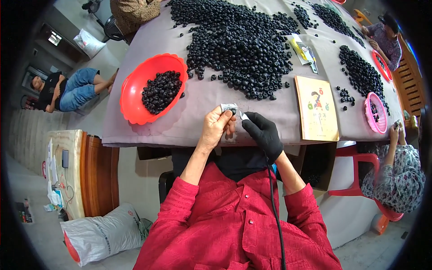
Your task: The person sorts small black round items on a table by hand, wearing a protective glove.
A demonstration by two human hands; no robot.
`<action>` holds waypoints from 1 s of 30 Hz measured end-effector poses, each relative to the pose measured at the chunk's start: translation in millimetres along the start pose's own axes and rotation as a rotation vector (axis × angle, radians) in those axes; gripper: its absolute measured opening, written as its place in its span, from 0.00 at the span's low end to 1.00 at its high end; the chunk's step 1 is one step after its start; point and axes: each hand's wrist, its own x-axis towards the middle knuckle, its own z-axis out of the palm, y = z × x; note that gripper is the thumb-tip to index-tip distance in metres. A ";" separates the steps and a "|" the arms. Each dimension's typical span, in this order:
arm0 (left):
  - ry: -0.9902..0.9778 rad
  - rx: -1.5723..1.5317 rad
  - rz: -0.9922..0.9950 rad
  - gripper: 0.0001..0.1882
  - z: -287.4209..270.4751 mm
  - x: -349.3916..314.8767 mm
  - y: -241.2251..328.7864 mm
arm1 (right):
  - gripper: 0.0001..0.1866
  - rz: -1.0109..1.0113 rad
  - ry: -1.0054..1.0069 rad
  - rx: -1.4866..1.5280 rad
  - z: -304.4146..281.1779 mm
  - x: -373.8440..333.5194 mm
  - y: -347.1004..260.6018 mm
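Just over the table's near edge, my left hand (214,127) pinches a small black round piece (233,111) between thumb and a forefinger wrapped in pale grey tape. Close beside it, my right hand (265,134) wears a black glove and is closed on a small pale blade-like tool (244,116), whose handle the glove hides. The tool's tip is near the black piece; I cannot tell if they touch. Beyond my hands spreads a large pile of similar black pieces (240,54), some showing a hole. To the left, a red scalloped bowl (129,92) holds more of them.
A yellow booklet (315,121) and a yellow-and-clear packet (303,51) lie right of the pile. Farther right are smaller piles (360,67) and a pink basket (381,128). Other people sit around the table. A black cord (275,211) runs down from my right wrist.
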 end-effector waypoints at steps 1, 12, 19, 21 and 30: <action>-0.012 0.001 -0.015 0.10 -0.4 0.7 -1.1 | 0.15 0.023 0.007 0.024 0.3 0.4 0.3; -0.074 -0.277 -0.044 0.08 -3.7 7.4 -9.3 | 0.17 -0.072 0.269 -0.013 -0.2 -1.2 -1.8; -0.056 -0.308 -0.035 0.08 -0.2 8.1 -9.8 | 0.12 -0.148 0.088 -0.196 16.2 0.4 5.2; -0.059 -0.182 -0.037 0.08 -2.4 7.4 -11.8 | 0.12 -0.139 0.085 -0.153 17.4 0.3 4.3; -0.087 -0.290 -0.045 0.07 2.1 6.6 -7.3 | 0.15 -0.173 0.064 -0.162 13.6 1.1 10.2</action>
